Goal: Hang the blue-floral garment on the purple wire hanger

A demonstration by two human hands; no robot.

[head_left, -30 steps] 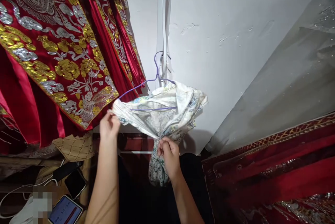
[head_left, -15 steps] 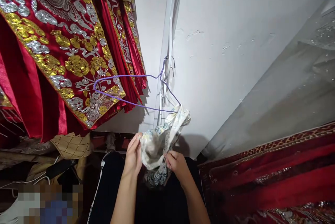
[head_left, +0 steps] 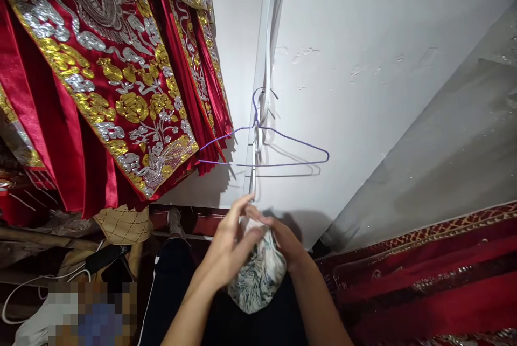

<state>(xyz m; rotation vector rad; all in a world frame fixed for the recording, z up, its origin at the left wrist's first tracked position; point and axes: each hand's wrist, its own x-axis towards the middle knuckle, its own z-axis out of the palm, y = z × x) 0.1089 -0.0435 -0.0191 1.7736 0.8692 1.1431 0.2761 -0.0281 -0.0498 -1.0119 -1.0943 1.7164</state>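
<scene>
A patterned white and blue cloth (head_left: 258, 276) is bunched up between both my hands, low in the middle of the view. My left hand (head_left: 230, 249) covers its left side with fingers spread over it. My right hand (head_left: 285, 241) grips its upper right edge. Above them a thin purple wire hanger (head_left: 264, 146) hangs bare from a hook on the white wall (head_left: 355, 92), level and apart from the cloth.
Red garments with gold and silver embroidery (head_left: 100, 76) hang at the left, close to the hanger. More red embroidered fabric (head_left: 424, 276) lies at the right. A grey sheer cloth (head_left: 444, 146) slopes above it. Cables and a woven piece (head_left: 121, 225) sit at lower left.
The cloth has come off the hanger and been gathered down into my hands. The hanger, tilted half a second ago, has swung back level and hangs bare.
</scene>
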